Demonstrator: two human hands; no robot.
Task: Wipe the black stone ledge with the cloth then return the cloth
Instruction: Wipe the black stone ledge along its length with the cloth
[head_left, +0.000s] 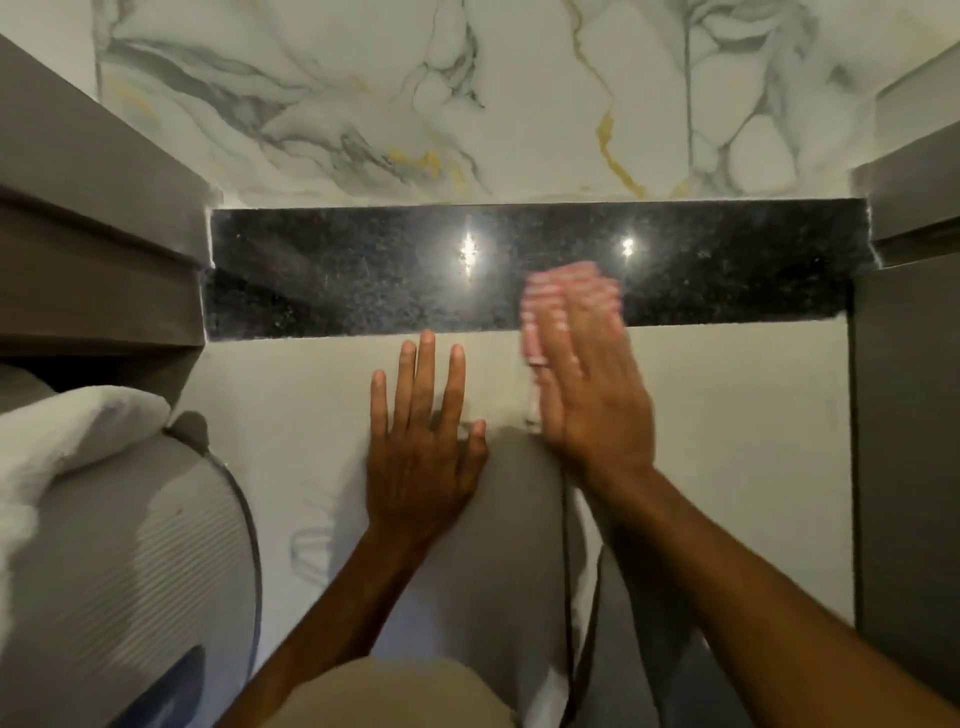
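Note:
The black stone ledge (363, 270) runs across the middle of the view, glossy and speckled, with two light reflections on it. A pink cloth (566, 293) lies on the ledge's right half and hangs over its front edge, blurred by motion. My right hand (592, 395) presses flat on the cloth with its fingers stretched toward the ledge. My left hand (421, 441) rests flat with fingers spread on the white wall below the ledge, touching no cloth.
A marble wall (467, 93) with grey and gold veins rises behind the ledge. Grey cabinets (88, 223) flank the ledge on the left, and a grey panel (909, 415) stands on the right. A white towel (62, 431) lies at lower left over a ribbed grey surface.

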